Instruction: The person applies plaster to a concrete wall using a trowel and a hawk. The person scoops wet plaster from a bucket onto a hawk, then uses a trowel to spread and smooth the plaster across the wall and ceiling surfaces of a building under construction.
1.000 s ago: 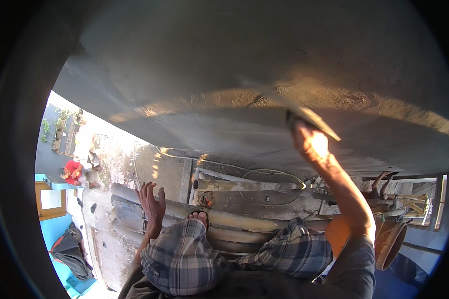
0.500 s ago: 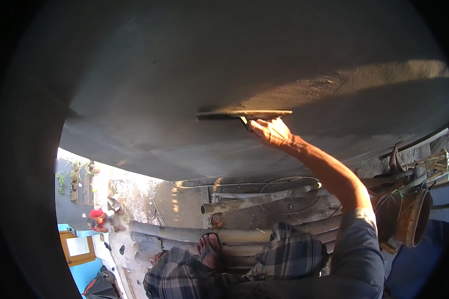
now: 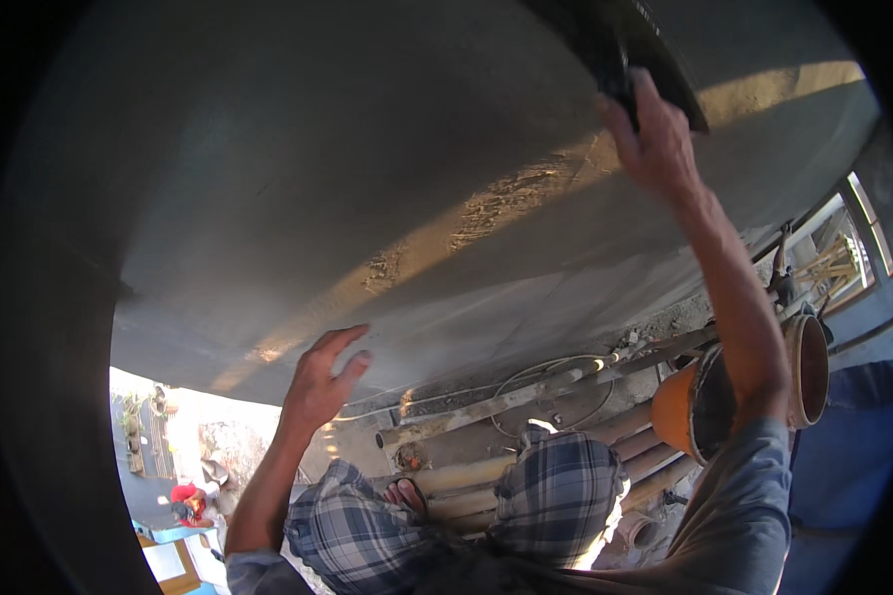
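Observation:
My right hand (image 3: 657, 144) is raised at the upper right, its fingers wrapped round the handle of a long, flat, dark plastering trowel (image 3: 655, 59). The trowel lies along the grey plastered wall (image 3: 298, 149) and runs out of the picture's top edge. At the lower left, my left hand (image 3: 324, 382) is held up near the wall's lower part, empty, with thumb and fingers apart. A band of sunlight crosses the wall and shows a rough, torn patch of plaster (image 3: 506, 203) between my two hands.
Several long pipes or poles (image 3: 466, 474) lie below, under my foot (image 3: 407, 496). An orange bucket (image 3: 677, 412) and a round brown container (image 3: 807, 370) stand at the right. Far below left is a person in a red top (image 3: 191, 504). A blue sheet (image 3: 853, 456) hangs at the right.
My right hand has carried the trowel up and to the right, turning it from level to steeply slanted. My left hand has come into view. The view has shifted, and the orange bucket now shows.

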### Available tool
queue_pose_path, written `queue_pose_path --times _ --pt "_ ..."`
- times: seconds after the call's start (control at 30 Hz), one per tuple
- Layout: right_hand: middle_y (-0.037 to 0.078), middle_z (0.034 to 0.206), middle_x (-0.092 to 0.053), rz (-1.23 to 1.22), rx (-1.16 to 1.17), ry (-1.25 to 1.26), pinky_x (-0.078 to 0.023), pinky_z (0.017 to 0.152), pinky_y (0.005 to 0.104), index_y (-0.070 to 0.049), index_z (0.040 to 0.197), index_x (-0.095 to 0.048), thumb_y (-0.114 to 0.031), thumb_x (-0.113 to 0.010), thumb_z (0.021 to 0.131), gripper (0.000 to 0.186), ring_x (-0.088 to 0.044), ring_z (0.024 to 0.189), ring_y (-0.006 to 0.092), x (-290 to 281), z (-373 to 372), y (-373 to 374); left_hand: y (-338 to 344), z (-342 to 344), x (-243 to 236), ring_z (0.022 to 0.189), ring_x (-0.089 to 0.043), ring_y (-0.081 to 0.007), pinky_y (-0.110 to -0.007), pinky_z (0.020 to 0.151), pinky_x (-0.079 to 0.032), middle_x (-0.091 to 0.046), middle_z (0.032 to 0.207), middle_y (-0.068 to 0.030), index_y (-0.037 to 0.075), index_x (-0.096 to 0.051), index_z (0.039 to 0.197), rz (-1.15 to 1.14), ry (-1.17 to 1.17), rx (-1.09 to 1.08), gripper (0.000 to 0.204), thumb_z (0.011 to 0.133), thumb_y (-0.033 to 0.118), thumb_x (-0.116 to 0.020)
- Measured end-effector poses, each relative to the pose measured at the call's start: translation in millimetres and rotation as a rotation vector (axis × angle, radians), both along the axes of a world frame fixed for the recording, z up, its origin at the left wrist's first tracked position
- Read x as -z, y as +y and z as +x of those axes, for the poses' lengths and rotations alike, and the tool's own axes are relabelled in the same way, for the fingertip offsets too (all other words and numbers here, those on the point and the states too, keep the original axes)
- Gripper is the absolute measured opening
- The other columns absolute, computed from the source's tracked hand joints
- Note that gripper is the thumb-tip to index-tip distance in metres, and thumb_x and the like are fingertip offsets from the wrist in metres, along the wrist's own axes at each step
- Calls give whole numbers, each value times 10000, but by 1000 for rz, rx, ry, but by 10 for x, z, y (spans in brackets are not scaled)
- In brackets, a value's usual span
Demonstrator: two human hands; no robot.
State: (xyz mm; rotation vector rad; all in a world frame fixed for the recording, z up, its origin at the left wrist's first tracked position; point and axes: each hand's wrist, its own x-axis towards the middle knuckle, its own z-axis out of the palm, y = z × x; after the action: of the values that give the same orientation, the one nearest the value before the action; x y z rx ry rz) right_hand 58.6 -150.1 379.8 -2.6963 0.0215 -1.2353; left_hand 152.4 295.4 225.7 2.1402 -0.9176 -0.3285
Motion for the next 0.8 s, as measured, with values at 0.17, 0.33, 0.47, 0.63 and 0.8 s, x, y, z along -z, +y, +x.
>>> queue_pose_path --times 0.17,0.33,0.47,0.63,0.8 --pt "163 768 -667 263 181 326 -546 618 465 -66 1027 -538 -249 -729 898 294 -684 721 391 1435 -652 576 -1259 -204 -139 1045 -678 -274 -398 921 -536 -701 1140 -181 -2 -643 1270 208 429 439 511 1018 433 -553" --pt "143 783 -671 750 110 53 -548 635 404 -68 1106 -604 -190 -720 908 261 -678 683 341 2672 -1149 1086 -2147 -624 589 985 -653 -233 -368 886 -528 -686 1118 -139 27 -624 1301 309 884 384 571 1052 506 -441" --pt "182 840 -680 768 300 122 -536 607 444 5 1151 -614 -183 -702 904 323 -690 718 366 3273 -1514 1143 -2331 -1056 1180 1030 -639 -260 -393 943 -509 -677 1115 -139 7 -622 1211 300 1194 172 534 1057 482 -435" --pt "177 927 -650 773 416 199 -540 641 435 16 1147 -636 -212 -718 882 359 -669 760 363 3600 -1877 1241 -2576 -1490 1778 903 -618 -166 -326 868 -507 -653 976 -52 75 -647 1094 97 1336 -45 332 1040 388 -549" --pt "155 1028 -631 594 489 297 -549 673 434 -24 1187 -650 -234 -722 883 376 -665 811 351 3631 -2066 1206 -2620 -1683 2359 762 -558 -91 -305 747 -526 -613 874 3 114 -666 1089 -57 1447 -296 286 1017 386 -619"
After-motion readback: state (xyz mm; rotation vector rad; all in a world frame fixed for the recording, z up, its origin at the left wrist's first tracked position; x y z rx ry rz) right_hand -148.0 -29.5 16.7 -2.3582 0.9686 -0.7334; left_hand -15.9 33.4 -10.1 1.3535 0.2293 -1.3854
